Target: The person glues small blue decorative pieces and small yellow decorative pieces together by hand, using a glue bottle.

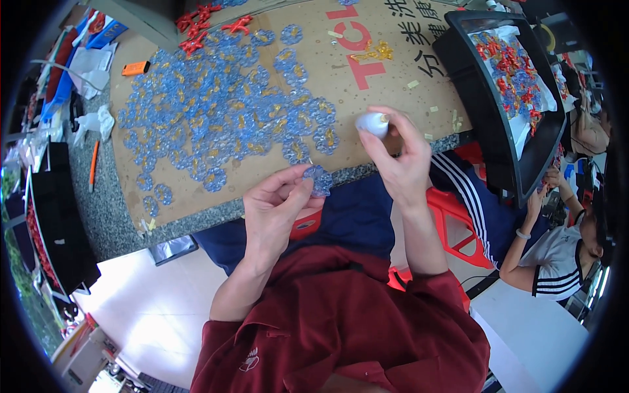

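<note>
Between the thumb and fingers of my left hand (282, 200) is a translucent blue flower-shaped plastic piece (319, 181), held just off the table's front edge. My right hand (403, 160) grips a small white bottle (373, 124), raised and tilted to the right of that piece. The bottle and the piece are apart. Beyond my left hand, many similar blue pieces (223, 108), a lot of them with yellow parts in the middle, lie spread over a cardboard sheet (386, 85).
Red plastic figures (194, 39) and an orange box-shaped object (135, 68) lie at the back left, yellow parts (380, 51) farther right. An orange pencil-like stick (94, 167) is at left. A black tray (504, 98) of red and blue pieces stands right, near another person (557, 255).
</note>
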### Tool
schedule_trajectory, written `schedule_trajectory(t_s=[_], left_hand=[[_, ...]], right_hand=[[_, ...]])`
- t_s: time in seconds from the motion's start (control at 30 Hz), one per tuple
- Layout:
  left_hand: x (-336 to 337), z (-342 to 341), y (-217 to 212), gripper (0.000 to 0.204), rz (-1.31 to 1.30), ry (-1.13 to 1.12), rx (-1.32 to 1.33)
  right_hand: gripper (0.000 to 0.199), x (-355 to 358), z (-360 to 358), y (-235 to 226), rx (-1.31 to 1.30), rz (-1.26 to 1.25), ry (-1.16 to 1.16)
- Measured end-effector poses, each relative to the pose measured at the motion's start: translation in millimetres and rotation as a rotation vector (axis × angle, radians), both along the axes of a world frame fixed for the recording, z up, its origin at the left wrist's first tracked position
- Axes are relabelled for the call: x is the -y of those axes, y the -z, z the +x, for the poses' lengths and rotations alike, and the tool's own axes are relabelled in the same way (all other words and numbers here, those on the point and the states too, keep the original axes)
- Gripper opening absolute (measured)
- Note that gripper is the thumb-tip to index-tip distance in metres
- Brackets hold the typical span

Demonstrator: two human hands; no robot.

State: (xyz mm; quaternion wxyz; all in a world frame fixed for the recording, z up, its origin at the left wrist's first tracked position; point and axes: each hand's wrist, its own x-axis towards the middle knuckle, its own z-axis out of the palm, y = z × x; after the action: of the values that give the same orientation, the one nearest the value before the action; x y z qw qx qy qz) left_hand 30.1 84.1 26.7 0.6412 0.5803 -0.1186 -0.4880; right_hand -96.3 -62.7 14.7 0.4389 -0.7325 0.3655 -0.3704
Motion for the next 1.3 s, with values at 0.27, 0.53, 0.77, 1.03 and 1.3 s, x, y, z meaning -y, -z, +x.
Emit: schedule_trajectory(t_s=[0.27,0.53,0.77,1.03,1.3], left_hand=[[3,0,6,0.022,-0.019,0.006,-0.091],[5,-2,4,0.022,-0.024,0.076,-0.084],[0,-3,7,0.021,-0.059,0.02,-0.116],[10,-16,4,0.022,-0.102,0.035,-0.148],[4,-21,2,0.023,-0.075,0.018,-0.074]], right_hand=[[0.029,17,23,-9,-0.017,-0.015,-0.058],[0.02,95,34,-1,-0.308,-0.625,-0.009],[0.011,57,15,-27,-0.264,-0.381,0.038],[0.017,-39,-23,-31,-0.035,-0.088,-0.14],[0.019,-50,-17,-19,-0.032,-0.245,-0.151]])
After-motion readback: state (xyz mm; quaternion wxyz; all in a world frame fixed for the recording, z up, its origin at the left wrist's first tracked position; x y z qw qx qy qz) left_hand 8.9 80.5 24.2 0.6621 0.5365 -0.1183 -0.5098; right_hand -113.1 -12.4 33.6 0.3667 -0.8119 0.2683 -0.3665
